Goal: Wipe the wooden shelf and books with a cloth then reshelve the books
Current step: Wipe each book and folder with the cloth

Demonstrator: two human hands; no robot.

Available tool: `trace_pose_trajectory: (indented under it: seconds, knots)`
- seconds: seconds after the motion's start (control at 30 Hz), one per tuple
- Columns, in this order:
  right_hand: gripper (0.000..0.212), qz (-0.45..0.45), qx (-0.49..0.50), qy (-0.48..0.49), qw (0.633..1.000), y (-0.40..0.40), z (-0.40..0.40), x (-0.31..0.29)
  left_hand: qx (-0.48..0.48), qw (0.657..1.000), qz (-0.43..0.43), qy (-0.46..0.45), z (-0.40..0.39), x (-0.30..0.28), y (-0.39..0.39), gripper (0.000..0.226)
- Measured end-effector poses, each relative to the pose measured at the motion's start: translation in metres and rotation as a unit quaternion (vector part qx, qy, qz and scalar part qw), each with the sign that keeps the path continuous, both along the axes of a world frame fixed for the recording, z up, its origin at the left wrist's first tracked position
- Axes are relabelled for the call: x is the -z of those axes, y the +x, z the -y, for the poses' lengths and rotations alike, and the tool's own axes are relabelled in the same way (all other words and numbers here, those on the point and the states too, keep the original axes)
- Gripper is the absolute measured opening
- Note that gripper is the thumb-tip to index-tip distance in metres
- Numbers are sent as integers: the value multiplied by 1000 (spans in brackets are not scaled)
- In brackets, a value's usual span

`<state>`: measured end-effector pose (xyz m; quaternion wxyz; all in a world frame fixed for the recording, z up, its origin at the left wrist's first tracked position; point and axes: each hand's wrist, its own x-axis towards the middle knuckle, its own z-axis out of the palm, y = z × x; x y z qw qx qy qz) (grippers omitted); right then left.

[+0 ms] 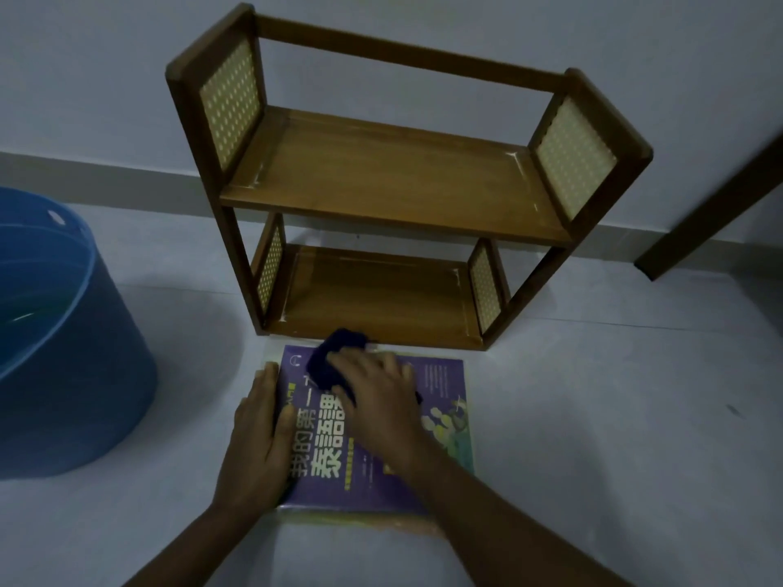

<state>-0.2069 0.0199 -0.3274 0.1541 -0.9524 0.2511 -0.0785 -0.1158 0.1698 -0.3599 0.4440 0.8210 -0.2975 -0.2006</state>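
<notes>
A purple book (360, 472) with large yellow and white characters lies flat on the floor, on top of other books whose edges show beneath it. My right hand (377, 400) presses a dark blue cloth (334, 353) onto the book's far left part. My left hand (262, 434) lies flat along the book's left edge, fingers straight. Just behind the book stands the wooden shelf (381, 180), two tiers with cane side panels, both boards bare.
A large blue bucket (63, 332) stands on the floor at the left. A dark wooden furniture leg (712, 209) slants down at the right. The shelf backs against a pale wall; light floor tiles lie all around.
</notes>
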Motion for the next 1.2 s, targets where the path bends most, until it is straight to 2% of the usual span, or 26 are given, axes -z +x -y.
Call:
trace_pose_trajectory:
  seconds: [0.07,0.1,0.2,0.27,0.33,0.47,0.53,0.57,0.63,0.73,0.83,1.0,1.07,1.1,1.2]
  knots:
    - [46,6,66,6,998,13,0,0,-4,1000,-3,-2,0,1,0,72]
    - [49,5,56,3,998,16,-13,1,-2,1000,1,-6,-1,1,0,70]
    - [57,15,-78,-13,997,3,-52,2,-2,1000,8,-11,0,3,2,63]
    - [55,23,-121,-29,992,-9,-43,3,1,1000,8,-4,1,1,0,67]
    - [53,18,-65,-27,997,-22,-14,7,2,1000,-1,2,1,-1,0,77]
    - [48,8,134,-39,990,-62,41,12,1,1000,4,8,2,0,0,88]
    - [50,2,154,-50,987,-70,24,11,4,1000,16,14,1,3,1,86]
    - [54,-1,132,-57,990,-71,5,9,7,1000,21,18,2,4,2,85]
    - [58,1,27,-61,998,-71,-40,8,12,999,32,24,2,6,2,82]
    - [51,-15,-105,-52,993,-77,-60,7,18,998,48,22,3,8,2,80]
    - [52,-37,-114,-54,991,-88,-15,5,20,997,63,32,2,5,4,79]
    - [54,-143,-119,-88,979,-124,65,-15,28,993,100,58,7,-2,3,76]
    - [55,-160,-138,-64,975,-130,73,-20,66,978,173,98,5,-11,-2,76]
    - [54,-161,-127,-41,978,-131,73,-21,121,962,220,108,5,-15,-7,77]
    - [53,-130,-56,6,990,-131,57,-13,314,886,316,131,4,-18,-34,86]
